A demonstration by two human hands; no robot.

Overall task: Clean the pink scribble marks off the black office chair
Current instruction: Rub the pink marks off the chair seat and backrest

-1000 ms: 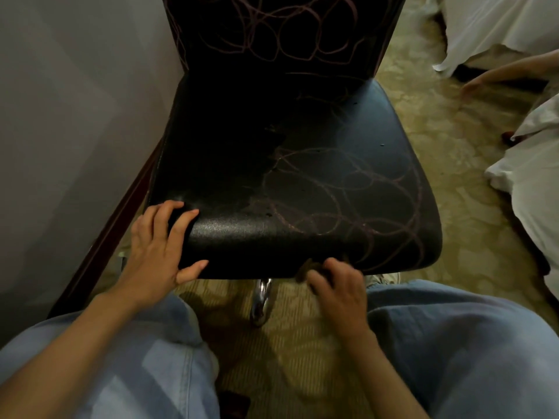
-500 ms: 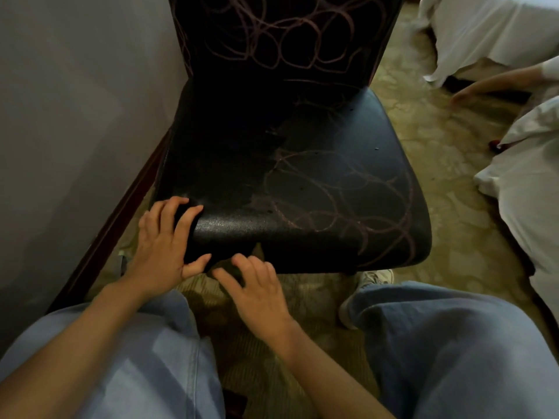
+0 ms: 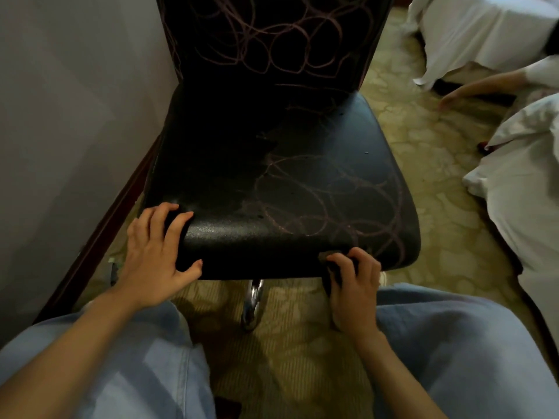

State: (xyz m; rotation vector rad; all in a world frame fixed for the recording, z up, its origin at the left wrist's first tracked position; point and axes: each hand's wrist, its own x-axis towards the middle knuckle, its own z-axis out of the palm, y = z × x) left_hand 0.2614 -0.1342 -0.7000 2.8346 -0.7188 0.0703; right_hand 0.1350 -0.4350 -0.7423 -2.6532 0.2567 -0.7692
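Where the rounded front edge of the black padded vinyl office chair (image 3: 242,237) faces me, my right hand (image 3: 354,288) sits at its right-hand end. Its fingers are curled tight around a small dark wiping wad (image 3: 328,256), cloth or sponge I cannot tell, pressed to that edge. The looping pink scribble marks (image 3: 332,201) on the seat lie directly beyond those fingertips, away from me, and spread leftward to about the seat's middle. A second tangle covers the upright backrest (image 3: 272,40), farther off again. My left hand (image 3: 154,255) lies on the front left corner, fingers spread and nearly straight over the top, thumb against the front face, holding nothing; the seat around it looks free of marks. Judgement: the right hand is the nearer one, so the next stroke should run forward from the edge into the loops, with the left hand bracing
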